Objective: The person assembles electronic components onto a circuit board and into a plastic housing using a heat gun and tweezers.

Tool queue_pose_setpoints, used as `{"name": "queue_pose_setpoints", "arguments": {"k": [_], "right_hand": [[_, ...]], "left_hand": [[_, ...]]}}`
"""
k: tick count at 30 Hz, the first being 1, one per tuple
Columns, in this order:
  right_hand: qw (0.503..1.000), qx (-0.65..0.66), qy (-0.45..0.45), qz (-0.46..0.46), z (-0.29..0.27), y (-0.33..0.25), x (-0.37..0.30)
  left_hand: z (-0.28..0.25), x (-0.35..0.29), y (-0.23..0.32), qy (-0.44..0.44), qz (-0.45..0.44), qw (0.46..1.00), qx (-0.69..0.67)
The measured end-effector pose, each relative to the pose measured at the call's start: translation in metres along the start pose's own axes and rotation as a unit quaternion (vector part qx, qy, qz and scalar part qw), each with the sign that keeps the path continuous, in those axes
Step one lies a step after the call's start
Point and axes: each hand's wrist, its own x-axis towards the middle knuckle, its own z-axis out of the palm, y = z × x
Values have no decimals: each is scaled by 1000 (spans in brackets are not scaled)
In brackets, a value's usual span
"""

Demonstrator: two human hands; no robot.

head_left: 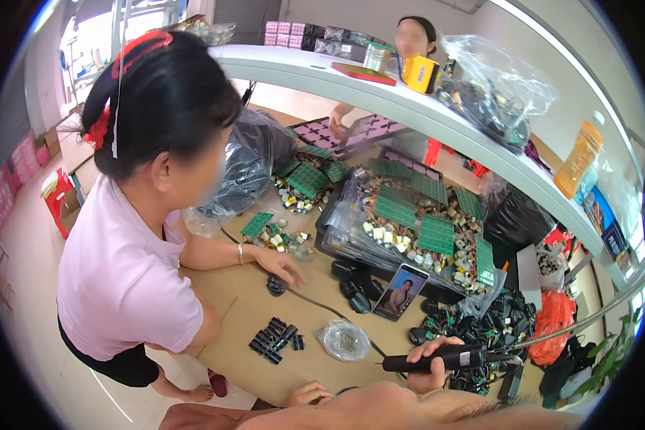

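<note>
My right hand [431,360] grips a black electric screwdriver [401,362], held sideways with its thin bit pointing left. Low at the table's near edge, my left hand [308,393] has its fingers curled; what they hold, if anything, is hidden. Between the hands and the phone sits a clear plastic bag of tiny metal parts [344,340], probably screws. To its left, small black cylindrical parts [274,340] lie in rows. A co-worker's hand [279,266] reaches over a small black round piece [276,286].
A phone [403,292] stands propped before a bin of green circuit boards [436,235]. Black wired parts [480,333] are heaped at right, beside a red bag [554,322]. A white shelf [408,100] crosses above the table [229,322]. A co-worker [132,279] leans in from the left.
</note>
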Motion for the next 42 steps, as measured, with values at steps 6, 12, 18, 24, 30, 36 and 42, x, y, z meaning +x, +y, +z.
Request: {"name": "queue_pose_setpoints", "arguments": {"k": [6,12,18,24,30,36,42], "right_hand": [[999,-48,6,-8,6,6,-2],[997,-71,6,-20,14,8,4],[997,-73,14,-14,24,11,7],[996,-87,17,-9,28,15,7],[994,-105,30,-17,31,15,5],[993,-110,32,-11,31,17,6],[993,-113,38,-14,26,17,5]], "left_hand": [[8,-14,-10,37,-48,998,-8],[19,-23,-25,73,-81,993,-45],[27,-27,-40,86,-104,986,-98],[25,-31,-43,78,-130,978,-146],[22,-30,-41,69,-158,969,-175],[21,-29,-36,63,-193,962,-185],[17,-28,-34,52,-222,953,-200]]}}
